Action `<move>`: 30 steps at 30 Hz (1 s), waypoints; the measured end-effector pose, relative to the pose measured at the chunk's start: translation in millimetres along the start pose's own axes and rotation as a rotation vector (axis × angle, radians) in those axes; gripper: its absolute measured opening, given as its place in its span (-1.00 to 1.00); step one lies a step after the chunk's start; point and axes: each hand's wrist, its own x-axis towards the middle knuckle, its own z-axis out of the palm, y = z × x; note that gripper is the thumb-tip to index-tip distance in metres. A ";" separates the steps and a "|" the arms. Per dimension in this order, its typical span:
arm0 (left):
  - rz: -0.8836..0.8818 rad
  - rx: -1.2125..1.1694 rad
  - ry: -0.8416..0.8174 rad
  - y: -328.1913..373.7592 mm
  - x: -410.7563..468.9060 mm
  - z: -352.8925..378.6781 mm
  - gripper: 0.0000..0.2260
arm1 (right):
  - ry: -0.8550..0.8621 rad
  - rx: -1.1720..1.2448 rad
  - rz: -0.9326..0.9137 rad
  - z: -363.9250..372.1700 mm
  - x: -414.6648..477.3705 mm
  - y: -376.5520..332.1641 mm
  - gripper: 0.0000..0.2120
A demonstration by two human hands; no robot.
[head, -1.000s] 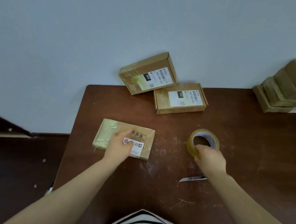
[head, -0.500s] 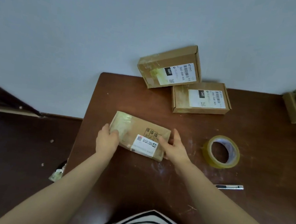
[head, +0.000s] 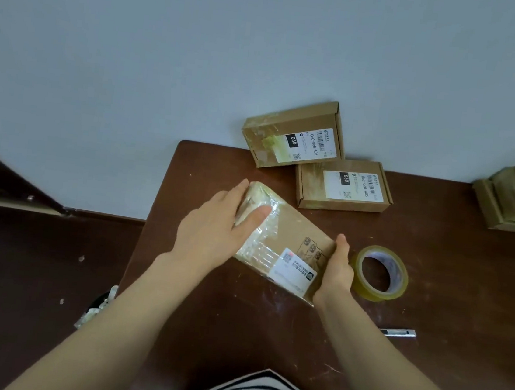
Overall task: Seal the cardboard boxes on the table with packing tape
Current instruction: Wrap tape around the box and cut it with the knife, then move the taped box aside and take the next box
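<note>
On the brown table (head: pixel 447 310), nearer than a labelled box (head: pixel 343 184), the taped box (head: pixel 297 230) lay angled, the left hand (head: pixel 214 231) clasping its far-left end with thumb on top, the right hand (head: pixel 337 273) gripping its near-right end, the tape roll (head: pixel 365 289) just right, a knife (head: pixel 398 332) nearer.

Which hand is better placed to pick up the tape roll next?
Right, likely. The right hand holds the box at the end nearest the tape roll, almost beside it. The left hand holds the box's far, taped end, with the whole box between it and the roll.
</note>
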 end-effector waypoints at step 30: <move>-0.043 -0.921 0.210 7.3 -25.5 -17.6 -0.53 | -0.210 -0.195 -0.027 -15.9 -72.8 3.5 -0.51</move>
